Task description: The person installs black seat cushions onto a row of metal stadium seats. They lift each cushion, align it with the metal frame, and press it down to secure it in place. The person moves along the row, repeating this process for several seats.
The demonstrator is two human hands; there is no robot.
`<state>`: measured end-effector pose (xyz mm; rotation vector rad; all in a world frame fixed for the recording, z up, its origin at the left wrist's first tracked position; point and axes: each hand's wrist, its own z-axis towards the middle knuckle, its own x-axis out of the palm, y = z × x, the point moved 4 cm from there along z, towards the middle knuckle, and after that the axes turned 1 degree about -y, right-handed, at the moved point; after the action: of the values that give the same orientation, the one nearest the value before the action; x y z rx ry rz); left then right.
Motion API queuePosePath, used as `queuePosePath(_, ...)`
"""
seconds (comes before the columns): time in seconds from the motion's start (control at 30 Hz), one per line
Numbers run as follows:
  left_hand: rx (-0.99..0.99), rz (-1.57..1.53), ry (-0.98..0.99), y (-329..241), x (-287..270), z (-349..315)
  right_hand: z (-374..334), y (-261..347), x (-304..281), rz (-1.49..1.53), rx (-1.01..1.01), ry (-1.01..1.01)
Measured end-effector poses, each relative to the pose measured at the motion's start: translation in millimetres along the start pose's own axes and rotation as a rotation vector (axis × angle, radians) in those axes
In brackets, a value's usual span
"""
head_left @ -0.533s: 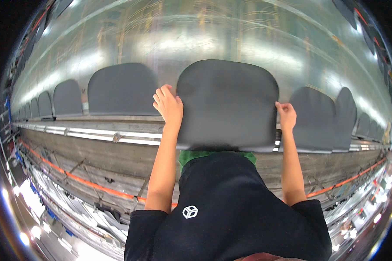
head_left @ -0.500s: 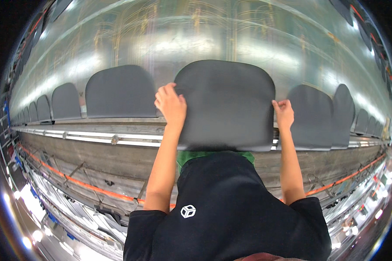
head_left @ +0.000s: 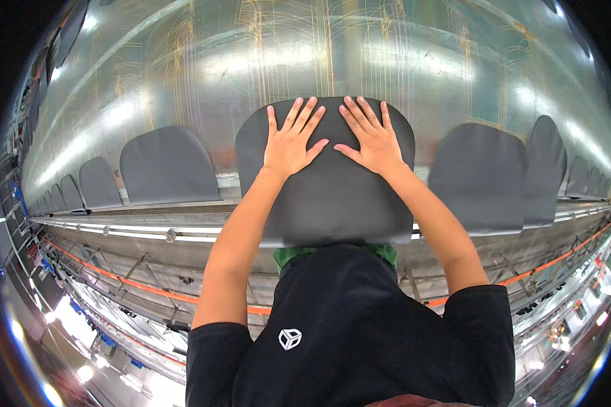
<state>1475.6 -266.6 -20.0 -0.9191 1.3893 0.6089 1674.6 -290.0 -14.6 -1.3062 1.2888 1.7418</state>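
Observation:
Right in front of me a dark grey panel (head_left: pixel 339 203) with rounded far corners lies on a shiny metal table (head_left: pixel 265 74). Its near edge reaches my waist. My left hand (head_left: pixel 293 142) rests flat on the panel's far left part, fingers spread toward the far edge. Beside it, on the far right part, my right hand (head_left: pixel 371 139) is laid flat too, fingers spread. The two thumbs point toward each other with a small gap between them. Neither hand holds anything.
Similar grey panels lie along the table's near side: one to the left (head_left: pixel 166 166), overlapping ones to the right (head_left: pixel 478 180), and several smaller-looking ones farther out. A metal rail (head_left: pixel 136 230) runs along the near edge, with an orange bar (head_left: pixel 163 292) below. Faint curved lines mark the metal surface.
Both hands have moved from the panel's left and right side edges inward and away from me onto its top, fingers now spread flat. The right hand's pinch at the edge has opened.

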Motion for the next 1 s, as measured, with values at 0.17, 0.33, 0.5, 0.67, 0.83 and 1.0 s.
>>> queuePosePath(0.17, -0.011, -0.002, 0.028, 0, 3, -4, -5, 1, 4, 0.008, 0.030, 0.015)
queuePosePath(0.33, 0.006, 0.025, 0.033, -4, -3, -1, -8, 1, 1, 0.008, 0.029, -0.025)
queuePosePath(0.5, 0.013, 0.074, -0.045, -2, -5, -4, -11, -7, 0, -0.015, 0.230, -0.202)
queuePosePath(0.67, -0.153, 0.078, -0.169, 7, 16, -23, -82, -11, 13, -0.131, 0.424, -0.240)
queuePosePath(0.83, -0.420, -0.030, -0.111, 34, 5, -133, -187, 4, -2, 0.179, 0.450, -0.147)
queuePosePath(1.0, -0.636, 0.024, 0.005, 50, -16, -234, -305, 82, -35, 0.136, 0.566, -0.401)
